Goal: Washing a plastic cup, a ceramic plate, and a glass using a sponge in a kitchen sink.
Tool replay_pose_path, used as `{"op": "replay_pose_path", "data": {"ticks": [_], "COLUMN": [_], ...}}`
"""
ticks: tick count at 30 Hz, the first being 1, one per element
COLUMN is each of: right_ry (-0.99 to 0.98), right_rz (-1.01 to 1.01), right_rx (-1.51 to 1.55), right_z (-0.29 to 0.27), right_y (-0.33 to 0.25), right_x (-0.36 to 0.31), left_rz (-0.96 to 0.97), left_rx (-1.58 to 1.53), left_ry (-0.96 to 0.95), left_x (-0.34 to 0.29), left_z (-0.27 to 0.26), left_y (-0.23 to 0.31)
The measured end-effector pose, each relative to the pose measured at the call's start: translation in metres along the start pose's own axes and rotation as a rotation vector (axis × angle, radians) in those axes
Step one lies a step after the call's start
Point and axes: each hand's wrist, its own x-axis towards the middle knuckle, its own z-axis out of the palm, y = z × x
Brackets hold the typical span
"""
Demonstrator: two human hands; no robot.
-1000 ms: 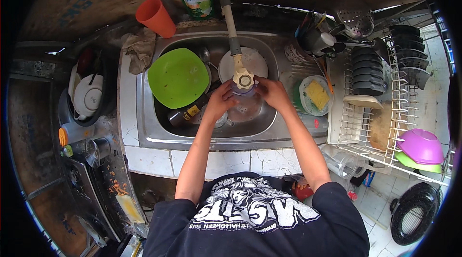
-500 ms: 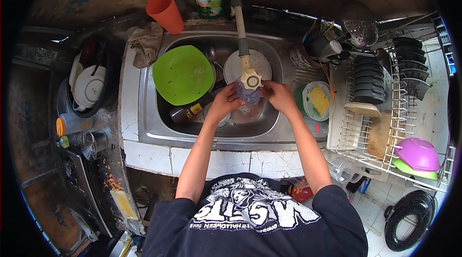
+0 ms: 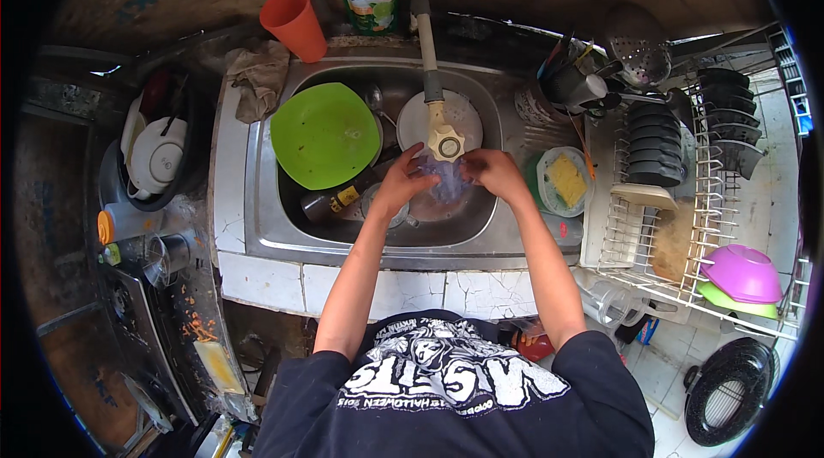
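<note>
My left hand (image 3: 402, 181) and my right hand (image 3: 493, 173) are over the sink, closed on either side of a translucent bluish-purple thing (image 3: 448, 183). Its kind is unclear, partly blurred and covered by my fingers. It sits right below the head of the beige tap (image 3: 445, 127). Beyond it, a whitish round plate (image 3: 468, 119) lies in the basin. A green square plate (image 3: 324, 133) rests at the basin's left. Under its near edge lies a dark bottle (image 3: 319, 203) with a yellow label, close to a clear glass (image 3: 386, 211) by my left wrist.
A tub with a yellow sponge (image 3: 566, 181) stands right of the basin (image 3: 386, 250). Farther right is a dish rack (image 3: 631, 243) with dark bowls (image 3: 657, 145). An orange cup (image 3: 293, 24), a detergent pouch (image 3: 369, 5) and a rag (image 3: 257, 80) line the back.
The translucent thing between my hands has shifted slightly and looks more spread toward me. My hands stay in nearly the same place under the tap.
</note>
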Motion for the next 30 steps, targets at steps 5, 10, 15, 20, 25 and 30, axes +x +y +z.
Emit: {"op": "replay_pose_path", "data": {"ticks": [5, 10, 15, 20, 25, 30], "right_ry": [-0.159, -0.082, 0.268, 0.167, 0.165, 0.005], "right_rz": [0.282, 0.328, 0.168, 0.403, 0.374, 0.386], "right_rx": [0.589, 0.861, 0.412, 1.024, 1.120, 1.111], "right_z": [0.016, 0.047, 0.085, 0.108, 0.100, 0.097], "right_y": [0.013, 0.044, 0.075, 0.008, 0.017, 0.028], "right_x": [0.003, 0.024, 0.053, 0.045, 0.036, 0.031], "left_rz": [-0.092, -0.304, -0.191, 0.277, -0.133, -0.305], "left_rx": [-0.144, -0.689, -0.191, 0.568, -0.244, -0.480], "left_ry": [0.022, -0.113, 0.215, 0.506, 0.618, 0.328], "left_x": [0.007, 0.013, 0.046, 0.065, 0.056, 0.055], "left_z": [-0.004, 0.014, 0.043, 0.030, 0.031, -0.001], "left_y": [-0.016, -0.005, -0.016, -0.054, -0.025, -0.016]}}
